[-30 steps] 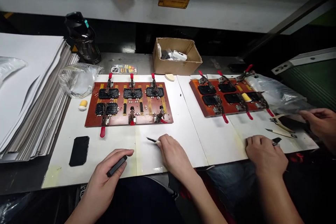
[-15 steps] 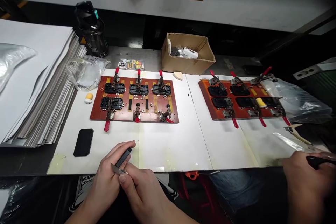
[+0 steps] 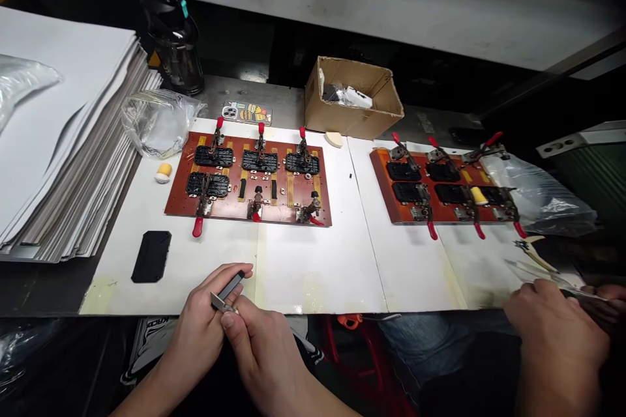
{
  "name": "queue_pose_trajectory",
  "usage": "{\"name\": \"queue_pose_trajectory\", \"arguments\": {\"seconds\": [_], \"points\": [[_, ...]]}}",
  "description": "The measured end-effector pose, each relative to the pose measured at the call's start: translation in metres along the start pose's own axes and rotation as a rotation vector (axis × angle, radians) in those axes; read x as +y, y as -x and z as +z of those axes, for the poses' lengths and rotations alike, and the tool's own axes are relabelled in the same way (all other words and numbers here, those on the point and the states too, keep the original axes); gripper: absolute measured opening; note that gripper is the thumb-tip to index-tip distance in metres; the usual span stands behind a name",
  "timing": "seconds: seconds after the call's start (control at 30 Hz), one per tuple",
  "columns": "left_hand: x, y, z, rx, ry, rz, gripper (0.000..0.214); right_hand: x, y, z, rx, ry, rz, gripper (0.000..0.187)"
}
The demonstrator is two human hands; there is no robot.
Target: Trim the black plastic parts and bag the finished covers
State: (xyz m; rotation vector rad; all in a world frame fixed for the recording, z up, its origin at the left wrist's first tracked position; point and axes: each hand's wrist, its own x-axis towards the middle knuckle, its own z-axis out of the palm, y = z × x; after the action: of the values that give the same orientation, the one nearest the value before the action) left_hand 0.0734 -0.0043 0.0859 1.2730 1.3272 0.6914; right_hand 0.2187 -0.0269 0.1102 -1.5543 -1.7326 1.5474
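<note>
My left hand (image 3: 198, 316), its fingers wrapped around, grips a black plastic part (image 3: 231, 289) with a flat long side. My right hand (image 3: 267, 339) pinches a small knife (image 3: 218, 301), its blade lying against or very near the part's lower end. The handle is hidden in the fist. Both hands are together just past the table's front edge. On the table to their left lies a black rectangular cover (image 3: 151, 256). Beyond them is a red-brown fixture board (image 3: 229, 207) with several red-handled toggle clamps, some pressing on black plastic frames (image 3: 208, 185).
A second clamp board (image 3: 386, 189) sits at right, near a co-worker's hands (image 3: 560, 322) and nippers (image 3: 538, 254). Behind stand a cardboard box (image 3: 352, 118), a phone (image 3: 247, 112) and a dark bottle (image 3: 176, 45). A paper stack (image 3: 98, 143) borders the left; a yellow finger cot roll (image 3: 163, 172) lies nearby.
The view has shifted slightly. My hands keep their hold, with the knife blade turned a little at the part. The co-worker's hand at right has moved left.
</note>
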Motion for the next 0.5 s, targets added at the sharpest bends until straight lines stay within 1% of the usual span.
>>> {"name": "queue_pose_trajectory", "arguments": {"seconds": [0.13, 0.23, 0.33, 0.4, 0.47, 0.5], "points": [[0.0, 0.002, 0.0, 0.016, 0.015, 0.001, 0.029, -0.002, -0.001, -0.004, 0.019, -0.031, 0.013, 0.037], [0.001, 0.004, 0.0, 0.044, -0.005, 0.023, 0.03, 0.004, -0.005, -0.012, 0.063, -0.063, 0.055, 0.04], [0.004, 0.006, -0.002, 0.083, -0.038, 0.06, 0.025, 0.02, -0.01, -0.02, 0.205, -0.144, 0.133, 0.046], [0.007, 0.006, -0.003, 0.107, -0.035, 0.081, 0.025, 0.032, -0.012, -0.021, 0.314, -0.236, 0.18, 0.048], [0.011, 0.005, -0.002, 0.131, 0.014, 0.054, 0.024, 0.042, -0.014, -0.016, 0.383, -0.321, 0.175, 0.043], [0.012, 0.004, -0.001, 0.139, 0.063, 0.026, 0.024, 0.044, -0.015, -0.013, 0.395, -0.368, 0.15, 0.038]]}}
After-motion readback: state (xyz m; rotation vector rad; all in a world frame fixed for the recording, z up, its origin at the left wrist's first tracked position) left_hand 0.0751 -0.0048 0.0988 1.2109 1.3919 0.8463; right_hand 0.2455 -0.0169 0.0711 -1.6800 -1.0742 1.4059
